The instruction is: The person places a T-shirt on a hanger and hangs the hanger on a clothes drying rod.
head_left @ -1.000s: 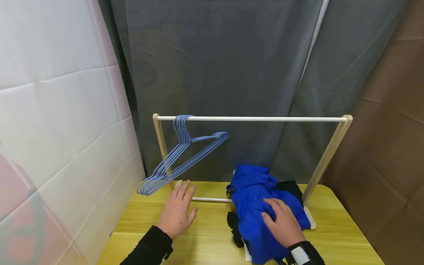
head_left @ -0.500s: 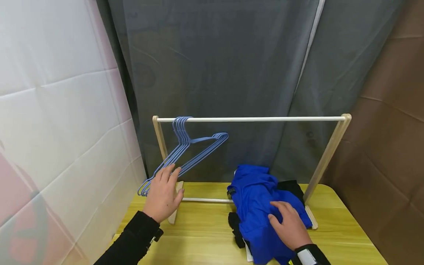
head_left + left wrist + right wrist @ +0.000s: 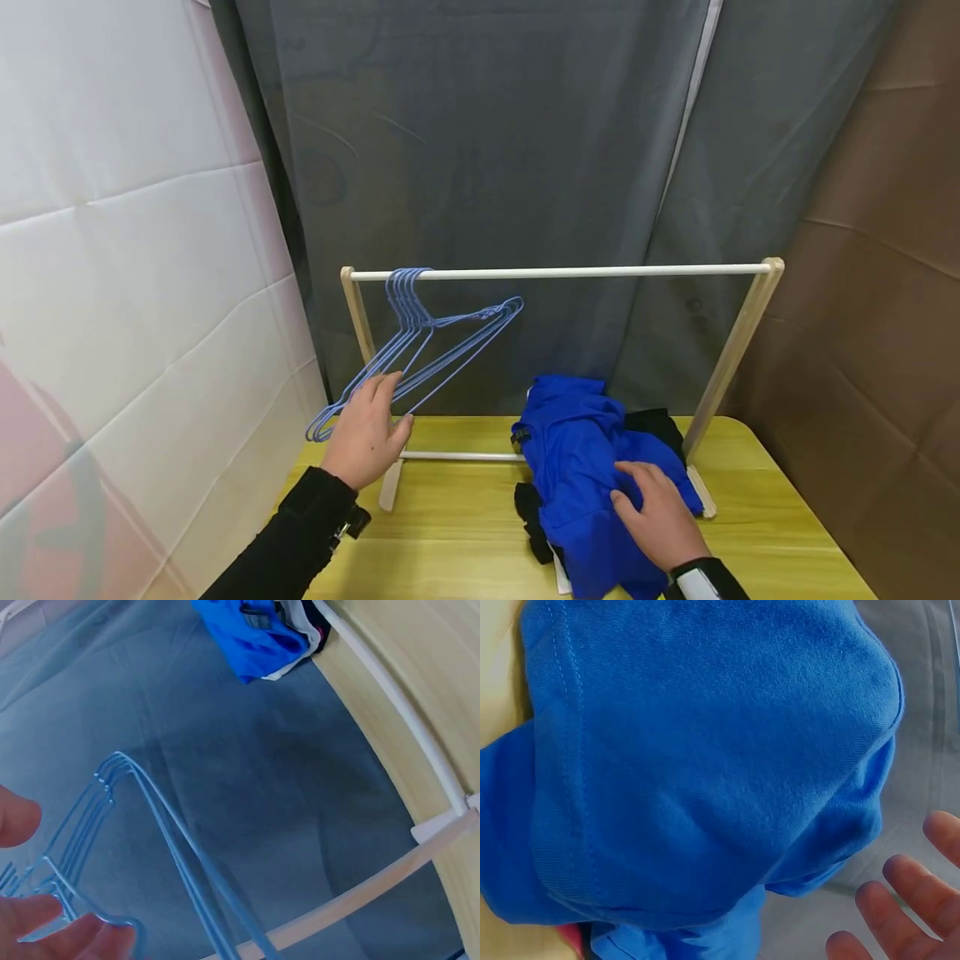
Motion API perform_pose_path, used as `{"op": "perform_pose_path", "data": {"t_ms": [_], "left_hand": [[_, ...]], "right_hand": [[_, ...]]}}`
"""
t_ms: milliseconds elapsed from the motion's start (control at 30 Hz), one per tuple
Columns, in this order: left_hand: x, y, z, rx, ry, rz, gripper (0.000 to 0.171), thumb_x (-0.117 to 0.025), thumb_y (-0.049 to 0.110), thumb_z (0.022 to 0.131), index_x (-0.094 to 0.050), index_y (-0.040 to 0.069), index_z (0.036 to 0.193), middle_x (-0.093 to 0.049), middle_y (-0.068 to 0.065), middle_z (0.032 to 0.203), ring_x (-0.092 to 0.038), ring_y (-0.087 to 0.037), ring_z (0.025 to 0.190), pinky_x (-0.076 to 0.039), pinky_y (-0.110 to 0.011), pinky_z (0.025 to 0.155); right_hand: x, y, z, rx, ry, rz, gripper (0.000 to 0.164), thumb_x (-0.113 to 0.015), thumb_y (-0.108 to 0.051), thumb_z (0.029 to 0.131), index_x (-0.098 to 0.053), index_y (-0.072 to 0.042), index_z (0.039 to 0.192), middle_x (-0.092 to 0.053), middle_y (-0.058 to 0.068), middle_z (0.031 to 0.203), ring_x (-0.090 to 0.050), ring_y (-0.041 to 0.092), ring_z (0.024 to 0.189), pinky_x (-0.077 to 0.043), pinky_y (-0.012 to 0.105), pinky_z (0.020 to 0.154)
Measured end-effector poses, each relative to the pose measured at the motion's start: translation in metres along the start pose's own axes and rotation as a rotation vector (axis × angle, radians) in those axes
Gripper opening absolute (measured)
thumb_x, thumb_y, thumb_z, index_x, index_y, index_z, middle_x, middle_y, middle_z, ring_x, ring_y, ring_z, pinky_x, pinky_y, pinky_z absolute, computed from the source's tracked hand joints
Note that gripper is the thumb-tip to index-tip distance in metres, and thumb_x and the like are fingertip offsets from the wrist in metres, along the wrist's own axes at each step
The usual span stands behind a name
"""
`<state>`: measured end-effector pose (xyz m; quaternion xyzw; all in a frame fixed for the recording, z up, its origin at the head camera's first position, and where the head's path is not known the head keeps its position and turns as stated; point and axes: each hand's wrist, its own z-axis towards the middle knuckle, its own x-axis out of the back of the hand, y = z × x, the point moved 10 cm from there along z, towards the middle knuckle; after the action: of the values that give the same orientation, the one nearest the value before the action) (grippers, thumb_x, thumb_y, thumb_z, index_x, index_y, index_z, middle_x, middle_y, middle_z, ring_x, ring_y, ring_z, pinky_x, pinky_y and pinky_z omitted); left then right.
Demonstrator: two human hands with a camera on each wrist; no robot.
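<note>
Several blue wire hangers (image 3: 411, 315) hang by their hooks near the left end of the rack's white bar (image 3: 562, 272). My left hand (image 3: 367, 433) is at their lower part. In the left wrist view, its fingers (image 3: 75, 937) overlap the wire of one hanger (image 3: 71, 885), while the thumb (image 3: 16, 817) stands apart from them. My right hand (image 3: 663, 518) hovers relaxed over a heap of blue clothing (image 3: 581, 492); in the right wrist view, the fingers (image 3: 885, 907) are spread beside the blue cloth (image 3: 705, 750), holding nothing.
Wooden posts (image 3: 735, 358) carry the rack on a yellow wood-grain table (image 3: 450, 533). Black cloth (image 3: 656, 425) shows from under the blue heap. A grey curtain (image 3: 480, 150) closes the back, with a white sheet (image 3: 150, 275) left and a brown one (image 3: 862, 275) right.
My left hand has moved left and up to the hangers, and one hanger's lower wire has swung apart from the rest. The right hand has shifted slightly over the blue clothing.
</note>
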<state>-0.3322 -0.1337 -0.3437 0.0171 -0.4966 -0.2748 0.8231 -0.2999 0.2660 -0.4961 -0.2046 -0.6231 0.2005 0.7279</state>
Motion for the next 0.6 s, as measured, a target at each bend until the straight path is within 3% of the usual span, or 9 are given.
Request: {"op": "perform_pose_path", "data": {"t_ms": [100,200,300,467,600], "left_hand": [[-0.008,-0.006,0.001,0.074,-0.079,-0.036,0.067,-0.067,0.029,0.097,-0.039,0.001,0.151,-0.054,-0.021,0.140,-0.055,-0.036,0.125,-0.047,-0.053,0.100],[-0.018,-0.014,-0.001,0.160,-0.160,-0.088,0.067,-0.064,0.031,0.099,-0.037,0.002,0.152,-0.058,-0.017,0.137,-0.062,-0.031,0.111,-0.051,-0.051,0.094],[-0.027,-0.023,-0.002,0.233,-0.204,-0.158,0.053,-0.062,0.030,0.100,-0.046,0.002,0.143,-0.063,-0.013,0.126,-0.064,-0.024,0.096,-0.053,-0.048,0.087],[-0.038,-0.027,-0.002,0.271,-0.248,-0.339,0.015,-0.049,0.020,0.108,-0.053,0.006,0.113,-0.059,-0.009,0.092,-0.055,-0.020,0.075,-0.046,-0.039,0.070],[-0.045,-0.026,-0.004,0.307,-0.295,-0.516,0.018,-0.041,0.020,0.111,-0.051,0.005,0.109,-0.059,-0.011,0.097,-0.063,-0.024,0.083,-0.045,-0.036,0.066]], "right_hand": [[0.001,0.000,-0.001,-0.002,-0.004,0.002,0.048,-0.064,-0.031,0.098,-0.057,-0.005,0.139,-0.050,0.022,0.141,-0.045,0.045,0.130,-0.036,0.069,0.102],[0.000,0.000,-0.002,-0.001,-0.007,0.011,0.048,-0.064,-0.030,0.098,-0.058,-0.005,0.138,-0.051,0.022,0.141,-0.045,0.045,0.130,-0.036,0.068,0.103],[0.000,0.000,-0.002,0.001,-0.008,0.017,0.047,-0.064,-0.029,0.098,-0.058,-0.006,0.138,-0.051,0.021,0.141,-0.045,0.044,0.130,-0.035,0.067,0.103],[-0.002,0.000,-0.003,0.000,-0.011,0.023,0.046,-0.065,-0.028,0.098,-0.058,-0.006,0.137,-0.051,0.020,0.140,-0.046,0.044,0.130,-0.036,0.067,0.103],[-0.005,0.001,-0.003,-0.014,-0.021,0.032,0.045,-0.064,-0.027,0.098,-0.058,-0.006,0.137,-0.051,0.021,0.140,-0.046,0.044,0.130,-0.036,0.067,0.102]]}}
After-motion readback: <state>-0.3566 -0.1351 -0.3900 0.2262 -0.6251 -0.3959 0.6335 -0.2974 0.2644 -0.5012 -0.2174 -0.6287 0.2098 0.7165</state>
